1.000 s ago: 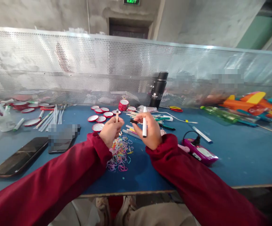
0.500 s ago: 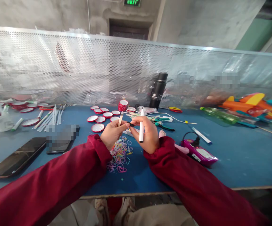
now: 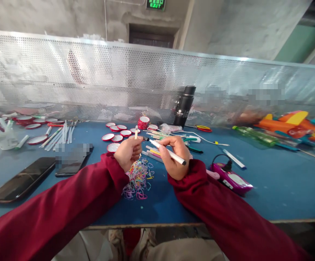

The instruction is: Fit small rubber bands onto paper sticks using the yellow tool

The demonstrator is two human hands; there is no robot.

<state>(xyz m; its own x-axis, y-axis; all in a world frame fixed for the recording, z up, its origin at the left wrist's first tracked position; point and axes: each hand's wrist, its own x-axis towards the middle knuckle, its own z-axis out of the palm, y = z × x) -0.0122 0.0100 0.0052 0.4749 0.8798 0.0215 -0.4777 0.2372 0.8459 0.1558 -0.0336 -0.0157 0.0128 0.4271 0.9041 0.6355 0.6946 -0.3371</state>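
two hands are mid-job: left hand (image 3: pixel 127 152) is fisted around a thin stick (image 3: pixel 136 132), right hand (image 3: pixel 174 156) grips a white marker (image 3: pixel 168 152); loose rubber bands (image 3: pixel 138 177) lie unused below.

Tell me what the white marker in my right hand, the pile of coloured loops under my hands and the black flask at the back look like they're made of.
White marker: likely smooth plastic, given its even matte white barrel and dark end.
Coloured loops: probably rubber or silicone bands; thin, limp, bright.
Black flask: seemingly coated metal or plastic with a satin sheen; unclear which.
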